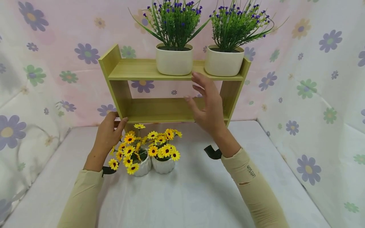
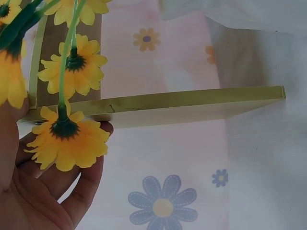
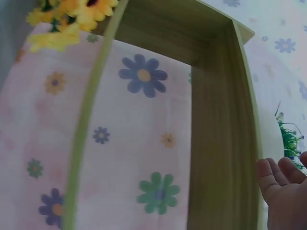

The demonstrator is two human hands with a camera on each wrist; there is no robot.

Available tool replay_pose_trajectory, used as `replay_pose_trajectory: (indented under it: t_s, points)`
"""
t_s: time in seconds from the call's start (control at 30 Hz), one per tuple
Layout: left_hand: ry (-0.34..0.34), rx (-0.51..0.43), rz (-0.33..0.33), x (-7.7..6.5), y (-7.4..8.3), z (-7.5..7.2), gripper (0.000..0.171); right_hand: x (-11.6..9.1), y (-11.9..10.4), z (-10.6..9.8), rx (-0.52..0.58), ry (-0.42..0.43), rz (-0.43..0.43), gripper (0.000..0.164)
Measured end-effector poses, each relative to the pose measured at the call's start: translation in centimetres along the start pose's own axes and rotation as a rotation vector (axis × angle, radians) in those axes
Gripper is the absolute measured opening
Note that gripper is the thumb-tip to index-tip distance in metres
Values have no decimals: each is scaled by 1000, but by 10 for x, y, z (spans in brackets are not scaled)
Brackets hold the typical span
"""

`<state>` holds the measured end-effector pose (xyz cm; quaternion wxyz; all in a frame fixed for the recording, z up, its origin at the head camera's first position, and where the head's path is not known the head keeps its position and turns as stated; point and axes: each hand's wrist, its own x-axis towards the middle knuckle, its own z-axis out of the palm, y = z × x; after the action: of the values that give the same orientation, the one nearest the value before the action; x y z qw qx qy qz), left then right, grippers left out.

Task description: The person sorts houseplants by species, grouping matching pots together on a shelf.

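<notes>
A two-tier wooden shelf (image 1: 159, 109) stands against the back cloth. My left hand (image 1: 106, 136) grips the lower part of its left side panel, thumb in front and fingers behind; in the left wrist view, a yellow flower (image 2: 72, 143) partly covers those fingers. My right hand (image 1: 209, 109) is raised before the shelf, its fingers spread loosely and holding nothing. Its fingertips overlap the upper board's front edge, just below two white oval pots (image 1: 174, 61) with purple-flowered plants (image 1: 242, 30) on top. In the right wrist view, the hand (image 3: 288, 191) is beside the shelf edge.
Two small white pots (image 1: 163, 166) of yellow artificial flowers (image 1: 129, 150) stand on the white table (image 1: 182, 202) near my left wrist. Black straps (image 1: 212, 152) show by both wrists. Floral cloth (image 1: 308, 95) encloses the back and sides.
</notes>
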<state>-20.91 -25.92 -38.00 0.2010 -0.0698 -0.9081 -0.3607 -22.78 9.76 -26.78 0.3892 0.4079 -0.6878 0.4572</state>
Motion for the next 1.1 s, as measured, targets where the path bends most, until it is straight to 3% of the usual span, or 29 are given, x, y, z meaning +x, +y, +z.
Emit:
replay_pose_trajectory:
  t_s: [0.47,0.67,0.83,1.1]
  points:
    - [5,2,9,1,-2,1,57,-74,23,9,154,-39,181,38]
    - [5,3,8,1,-1,1,57,-99,33,11,125,-119,239,21]
    - [2,-3,3,1,-1,2,58,-112,43,8,169,-285,237,11]
    - [4,6,-4,0,-1,2,59,-125,55,10,288,-693,279,3]
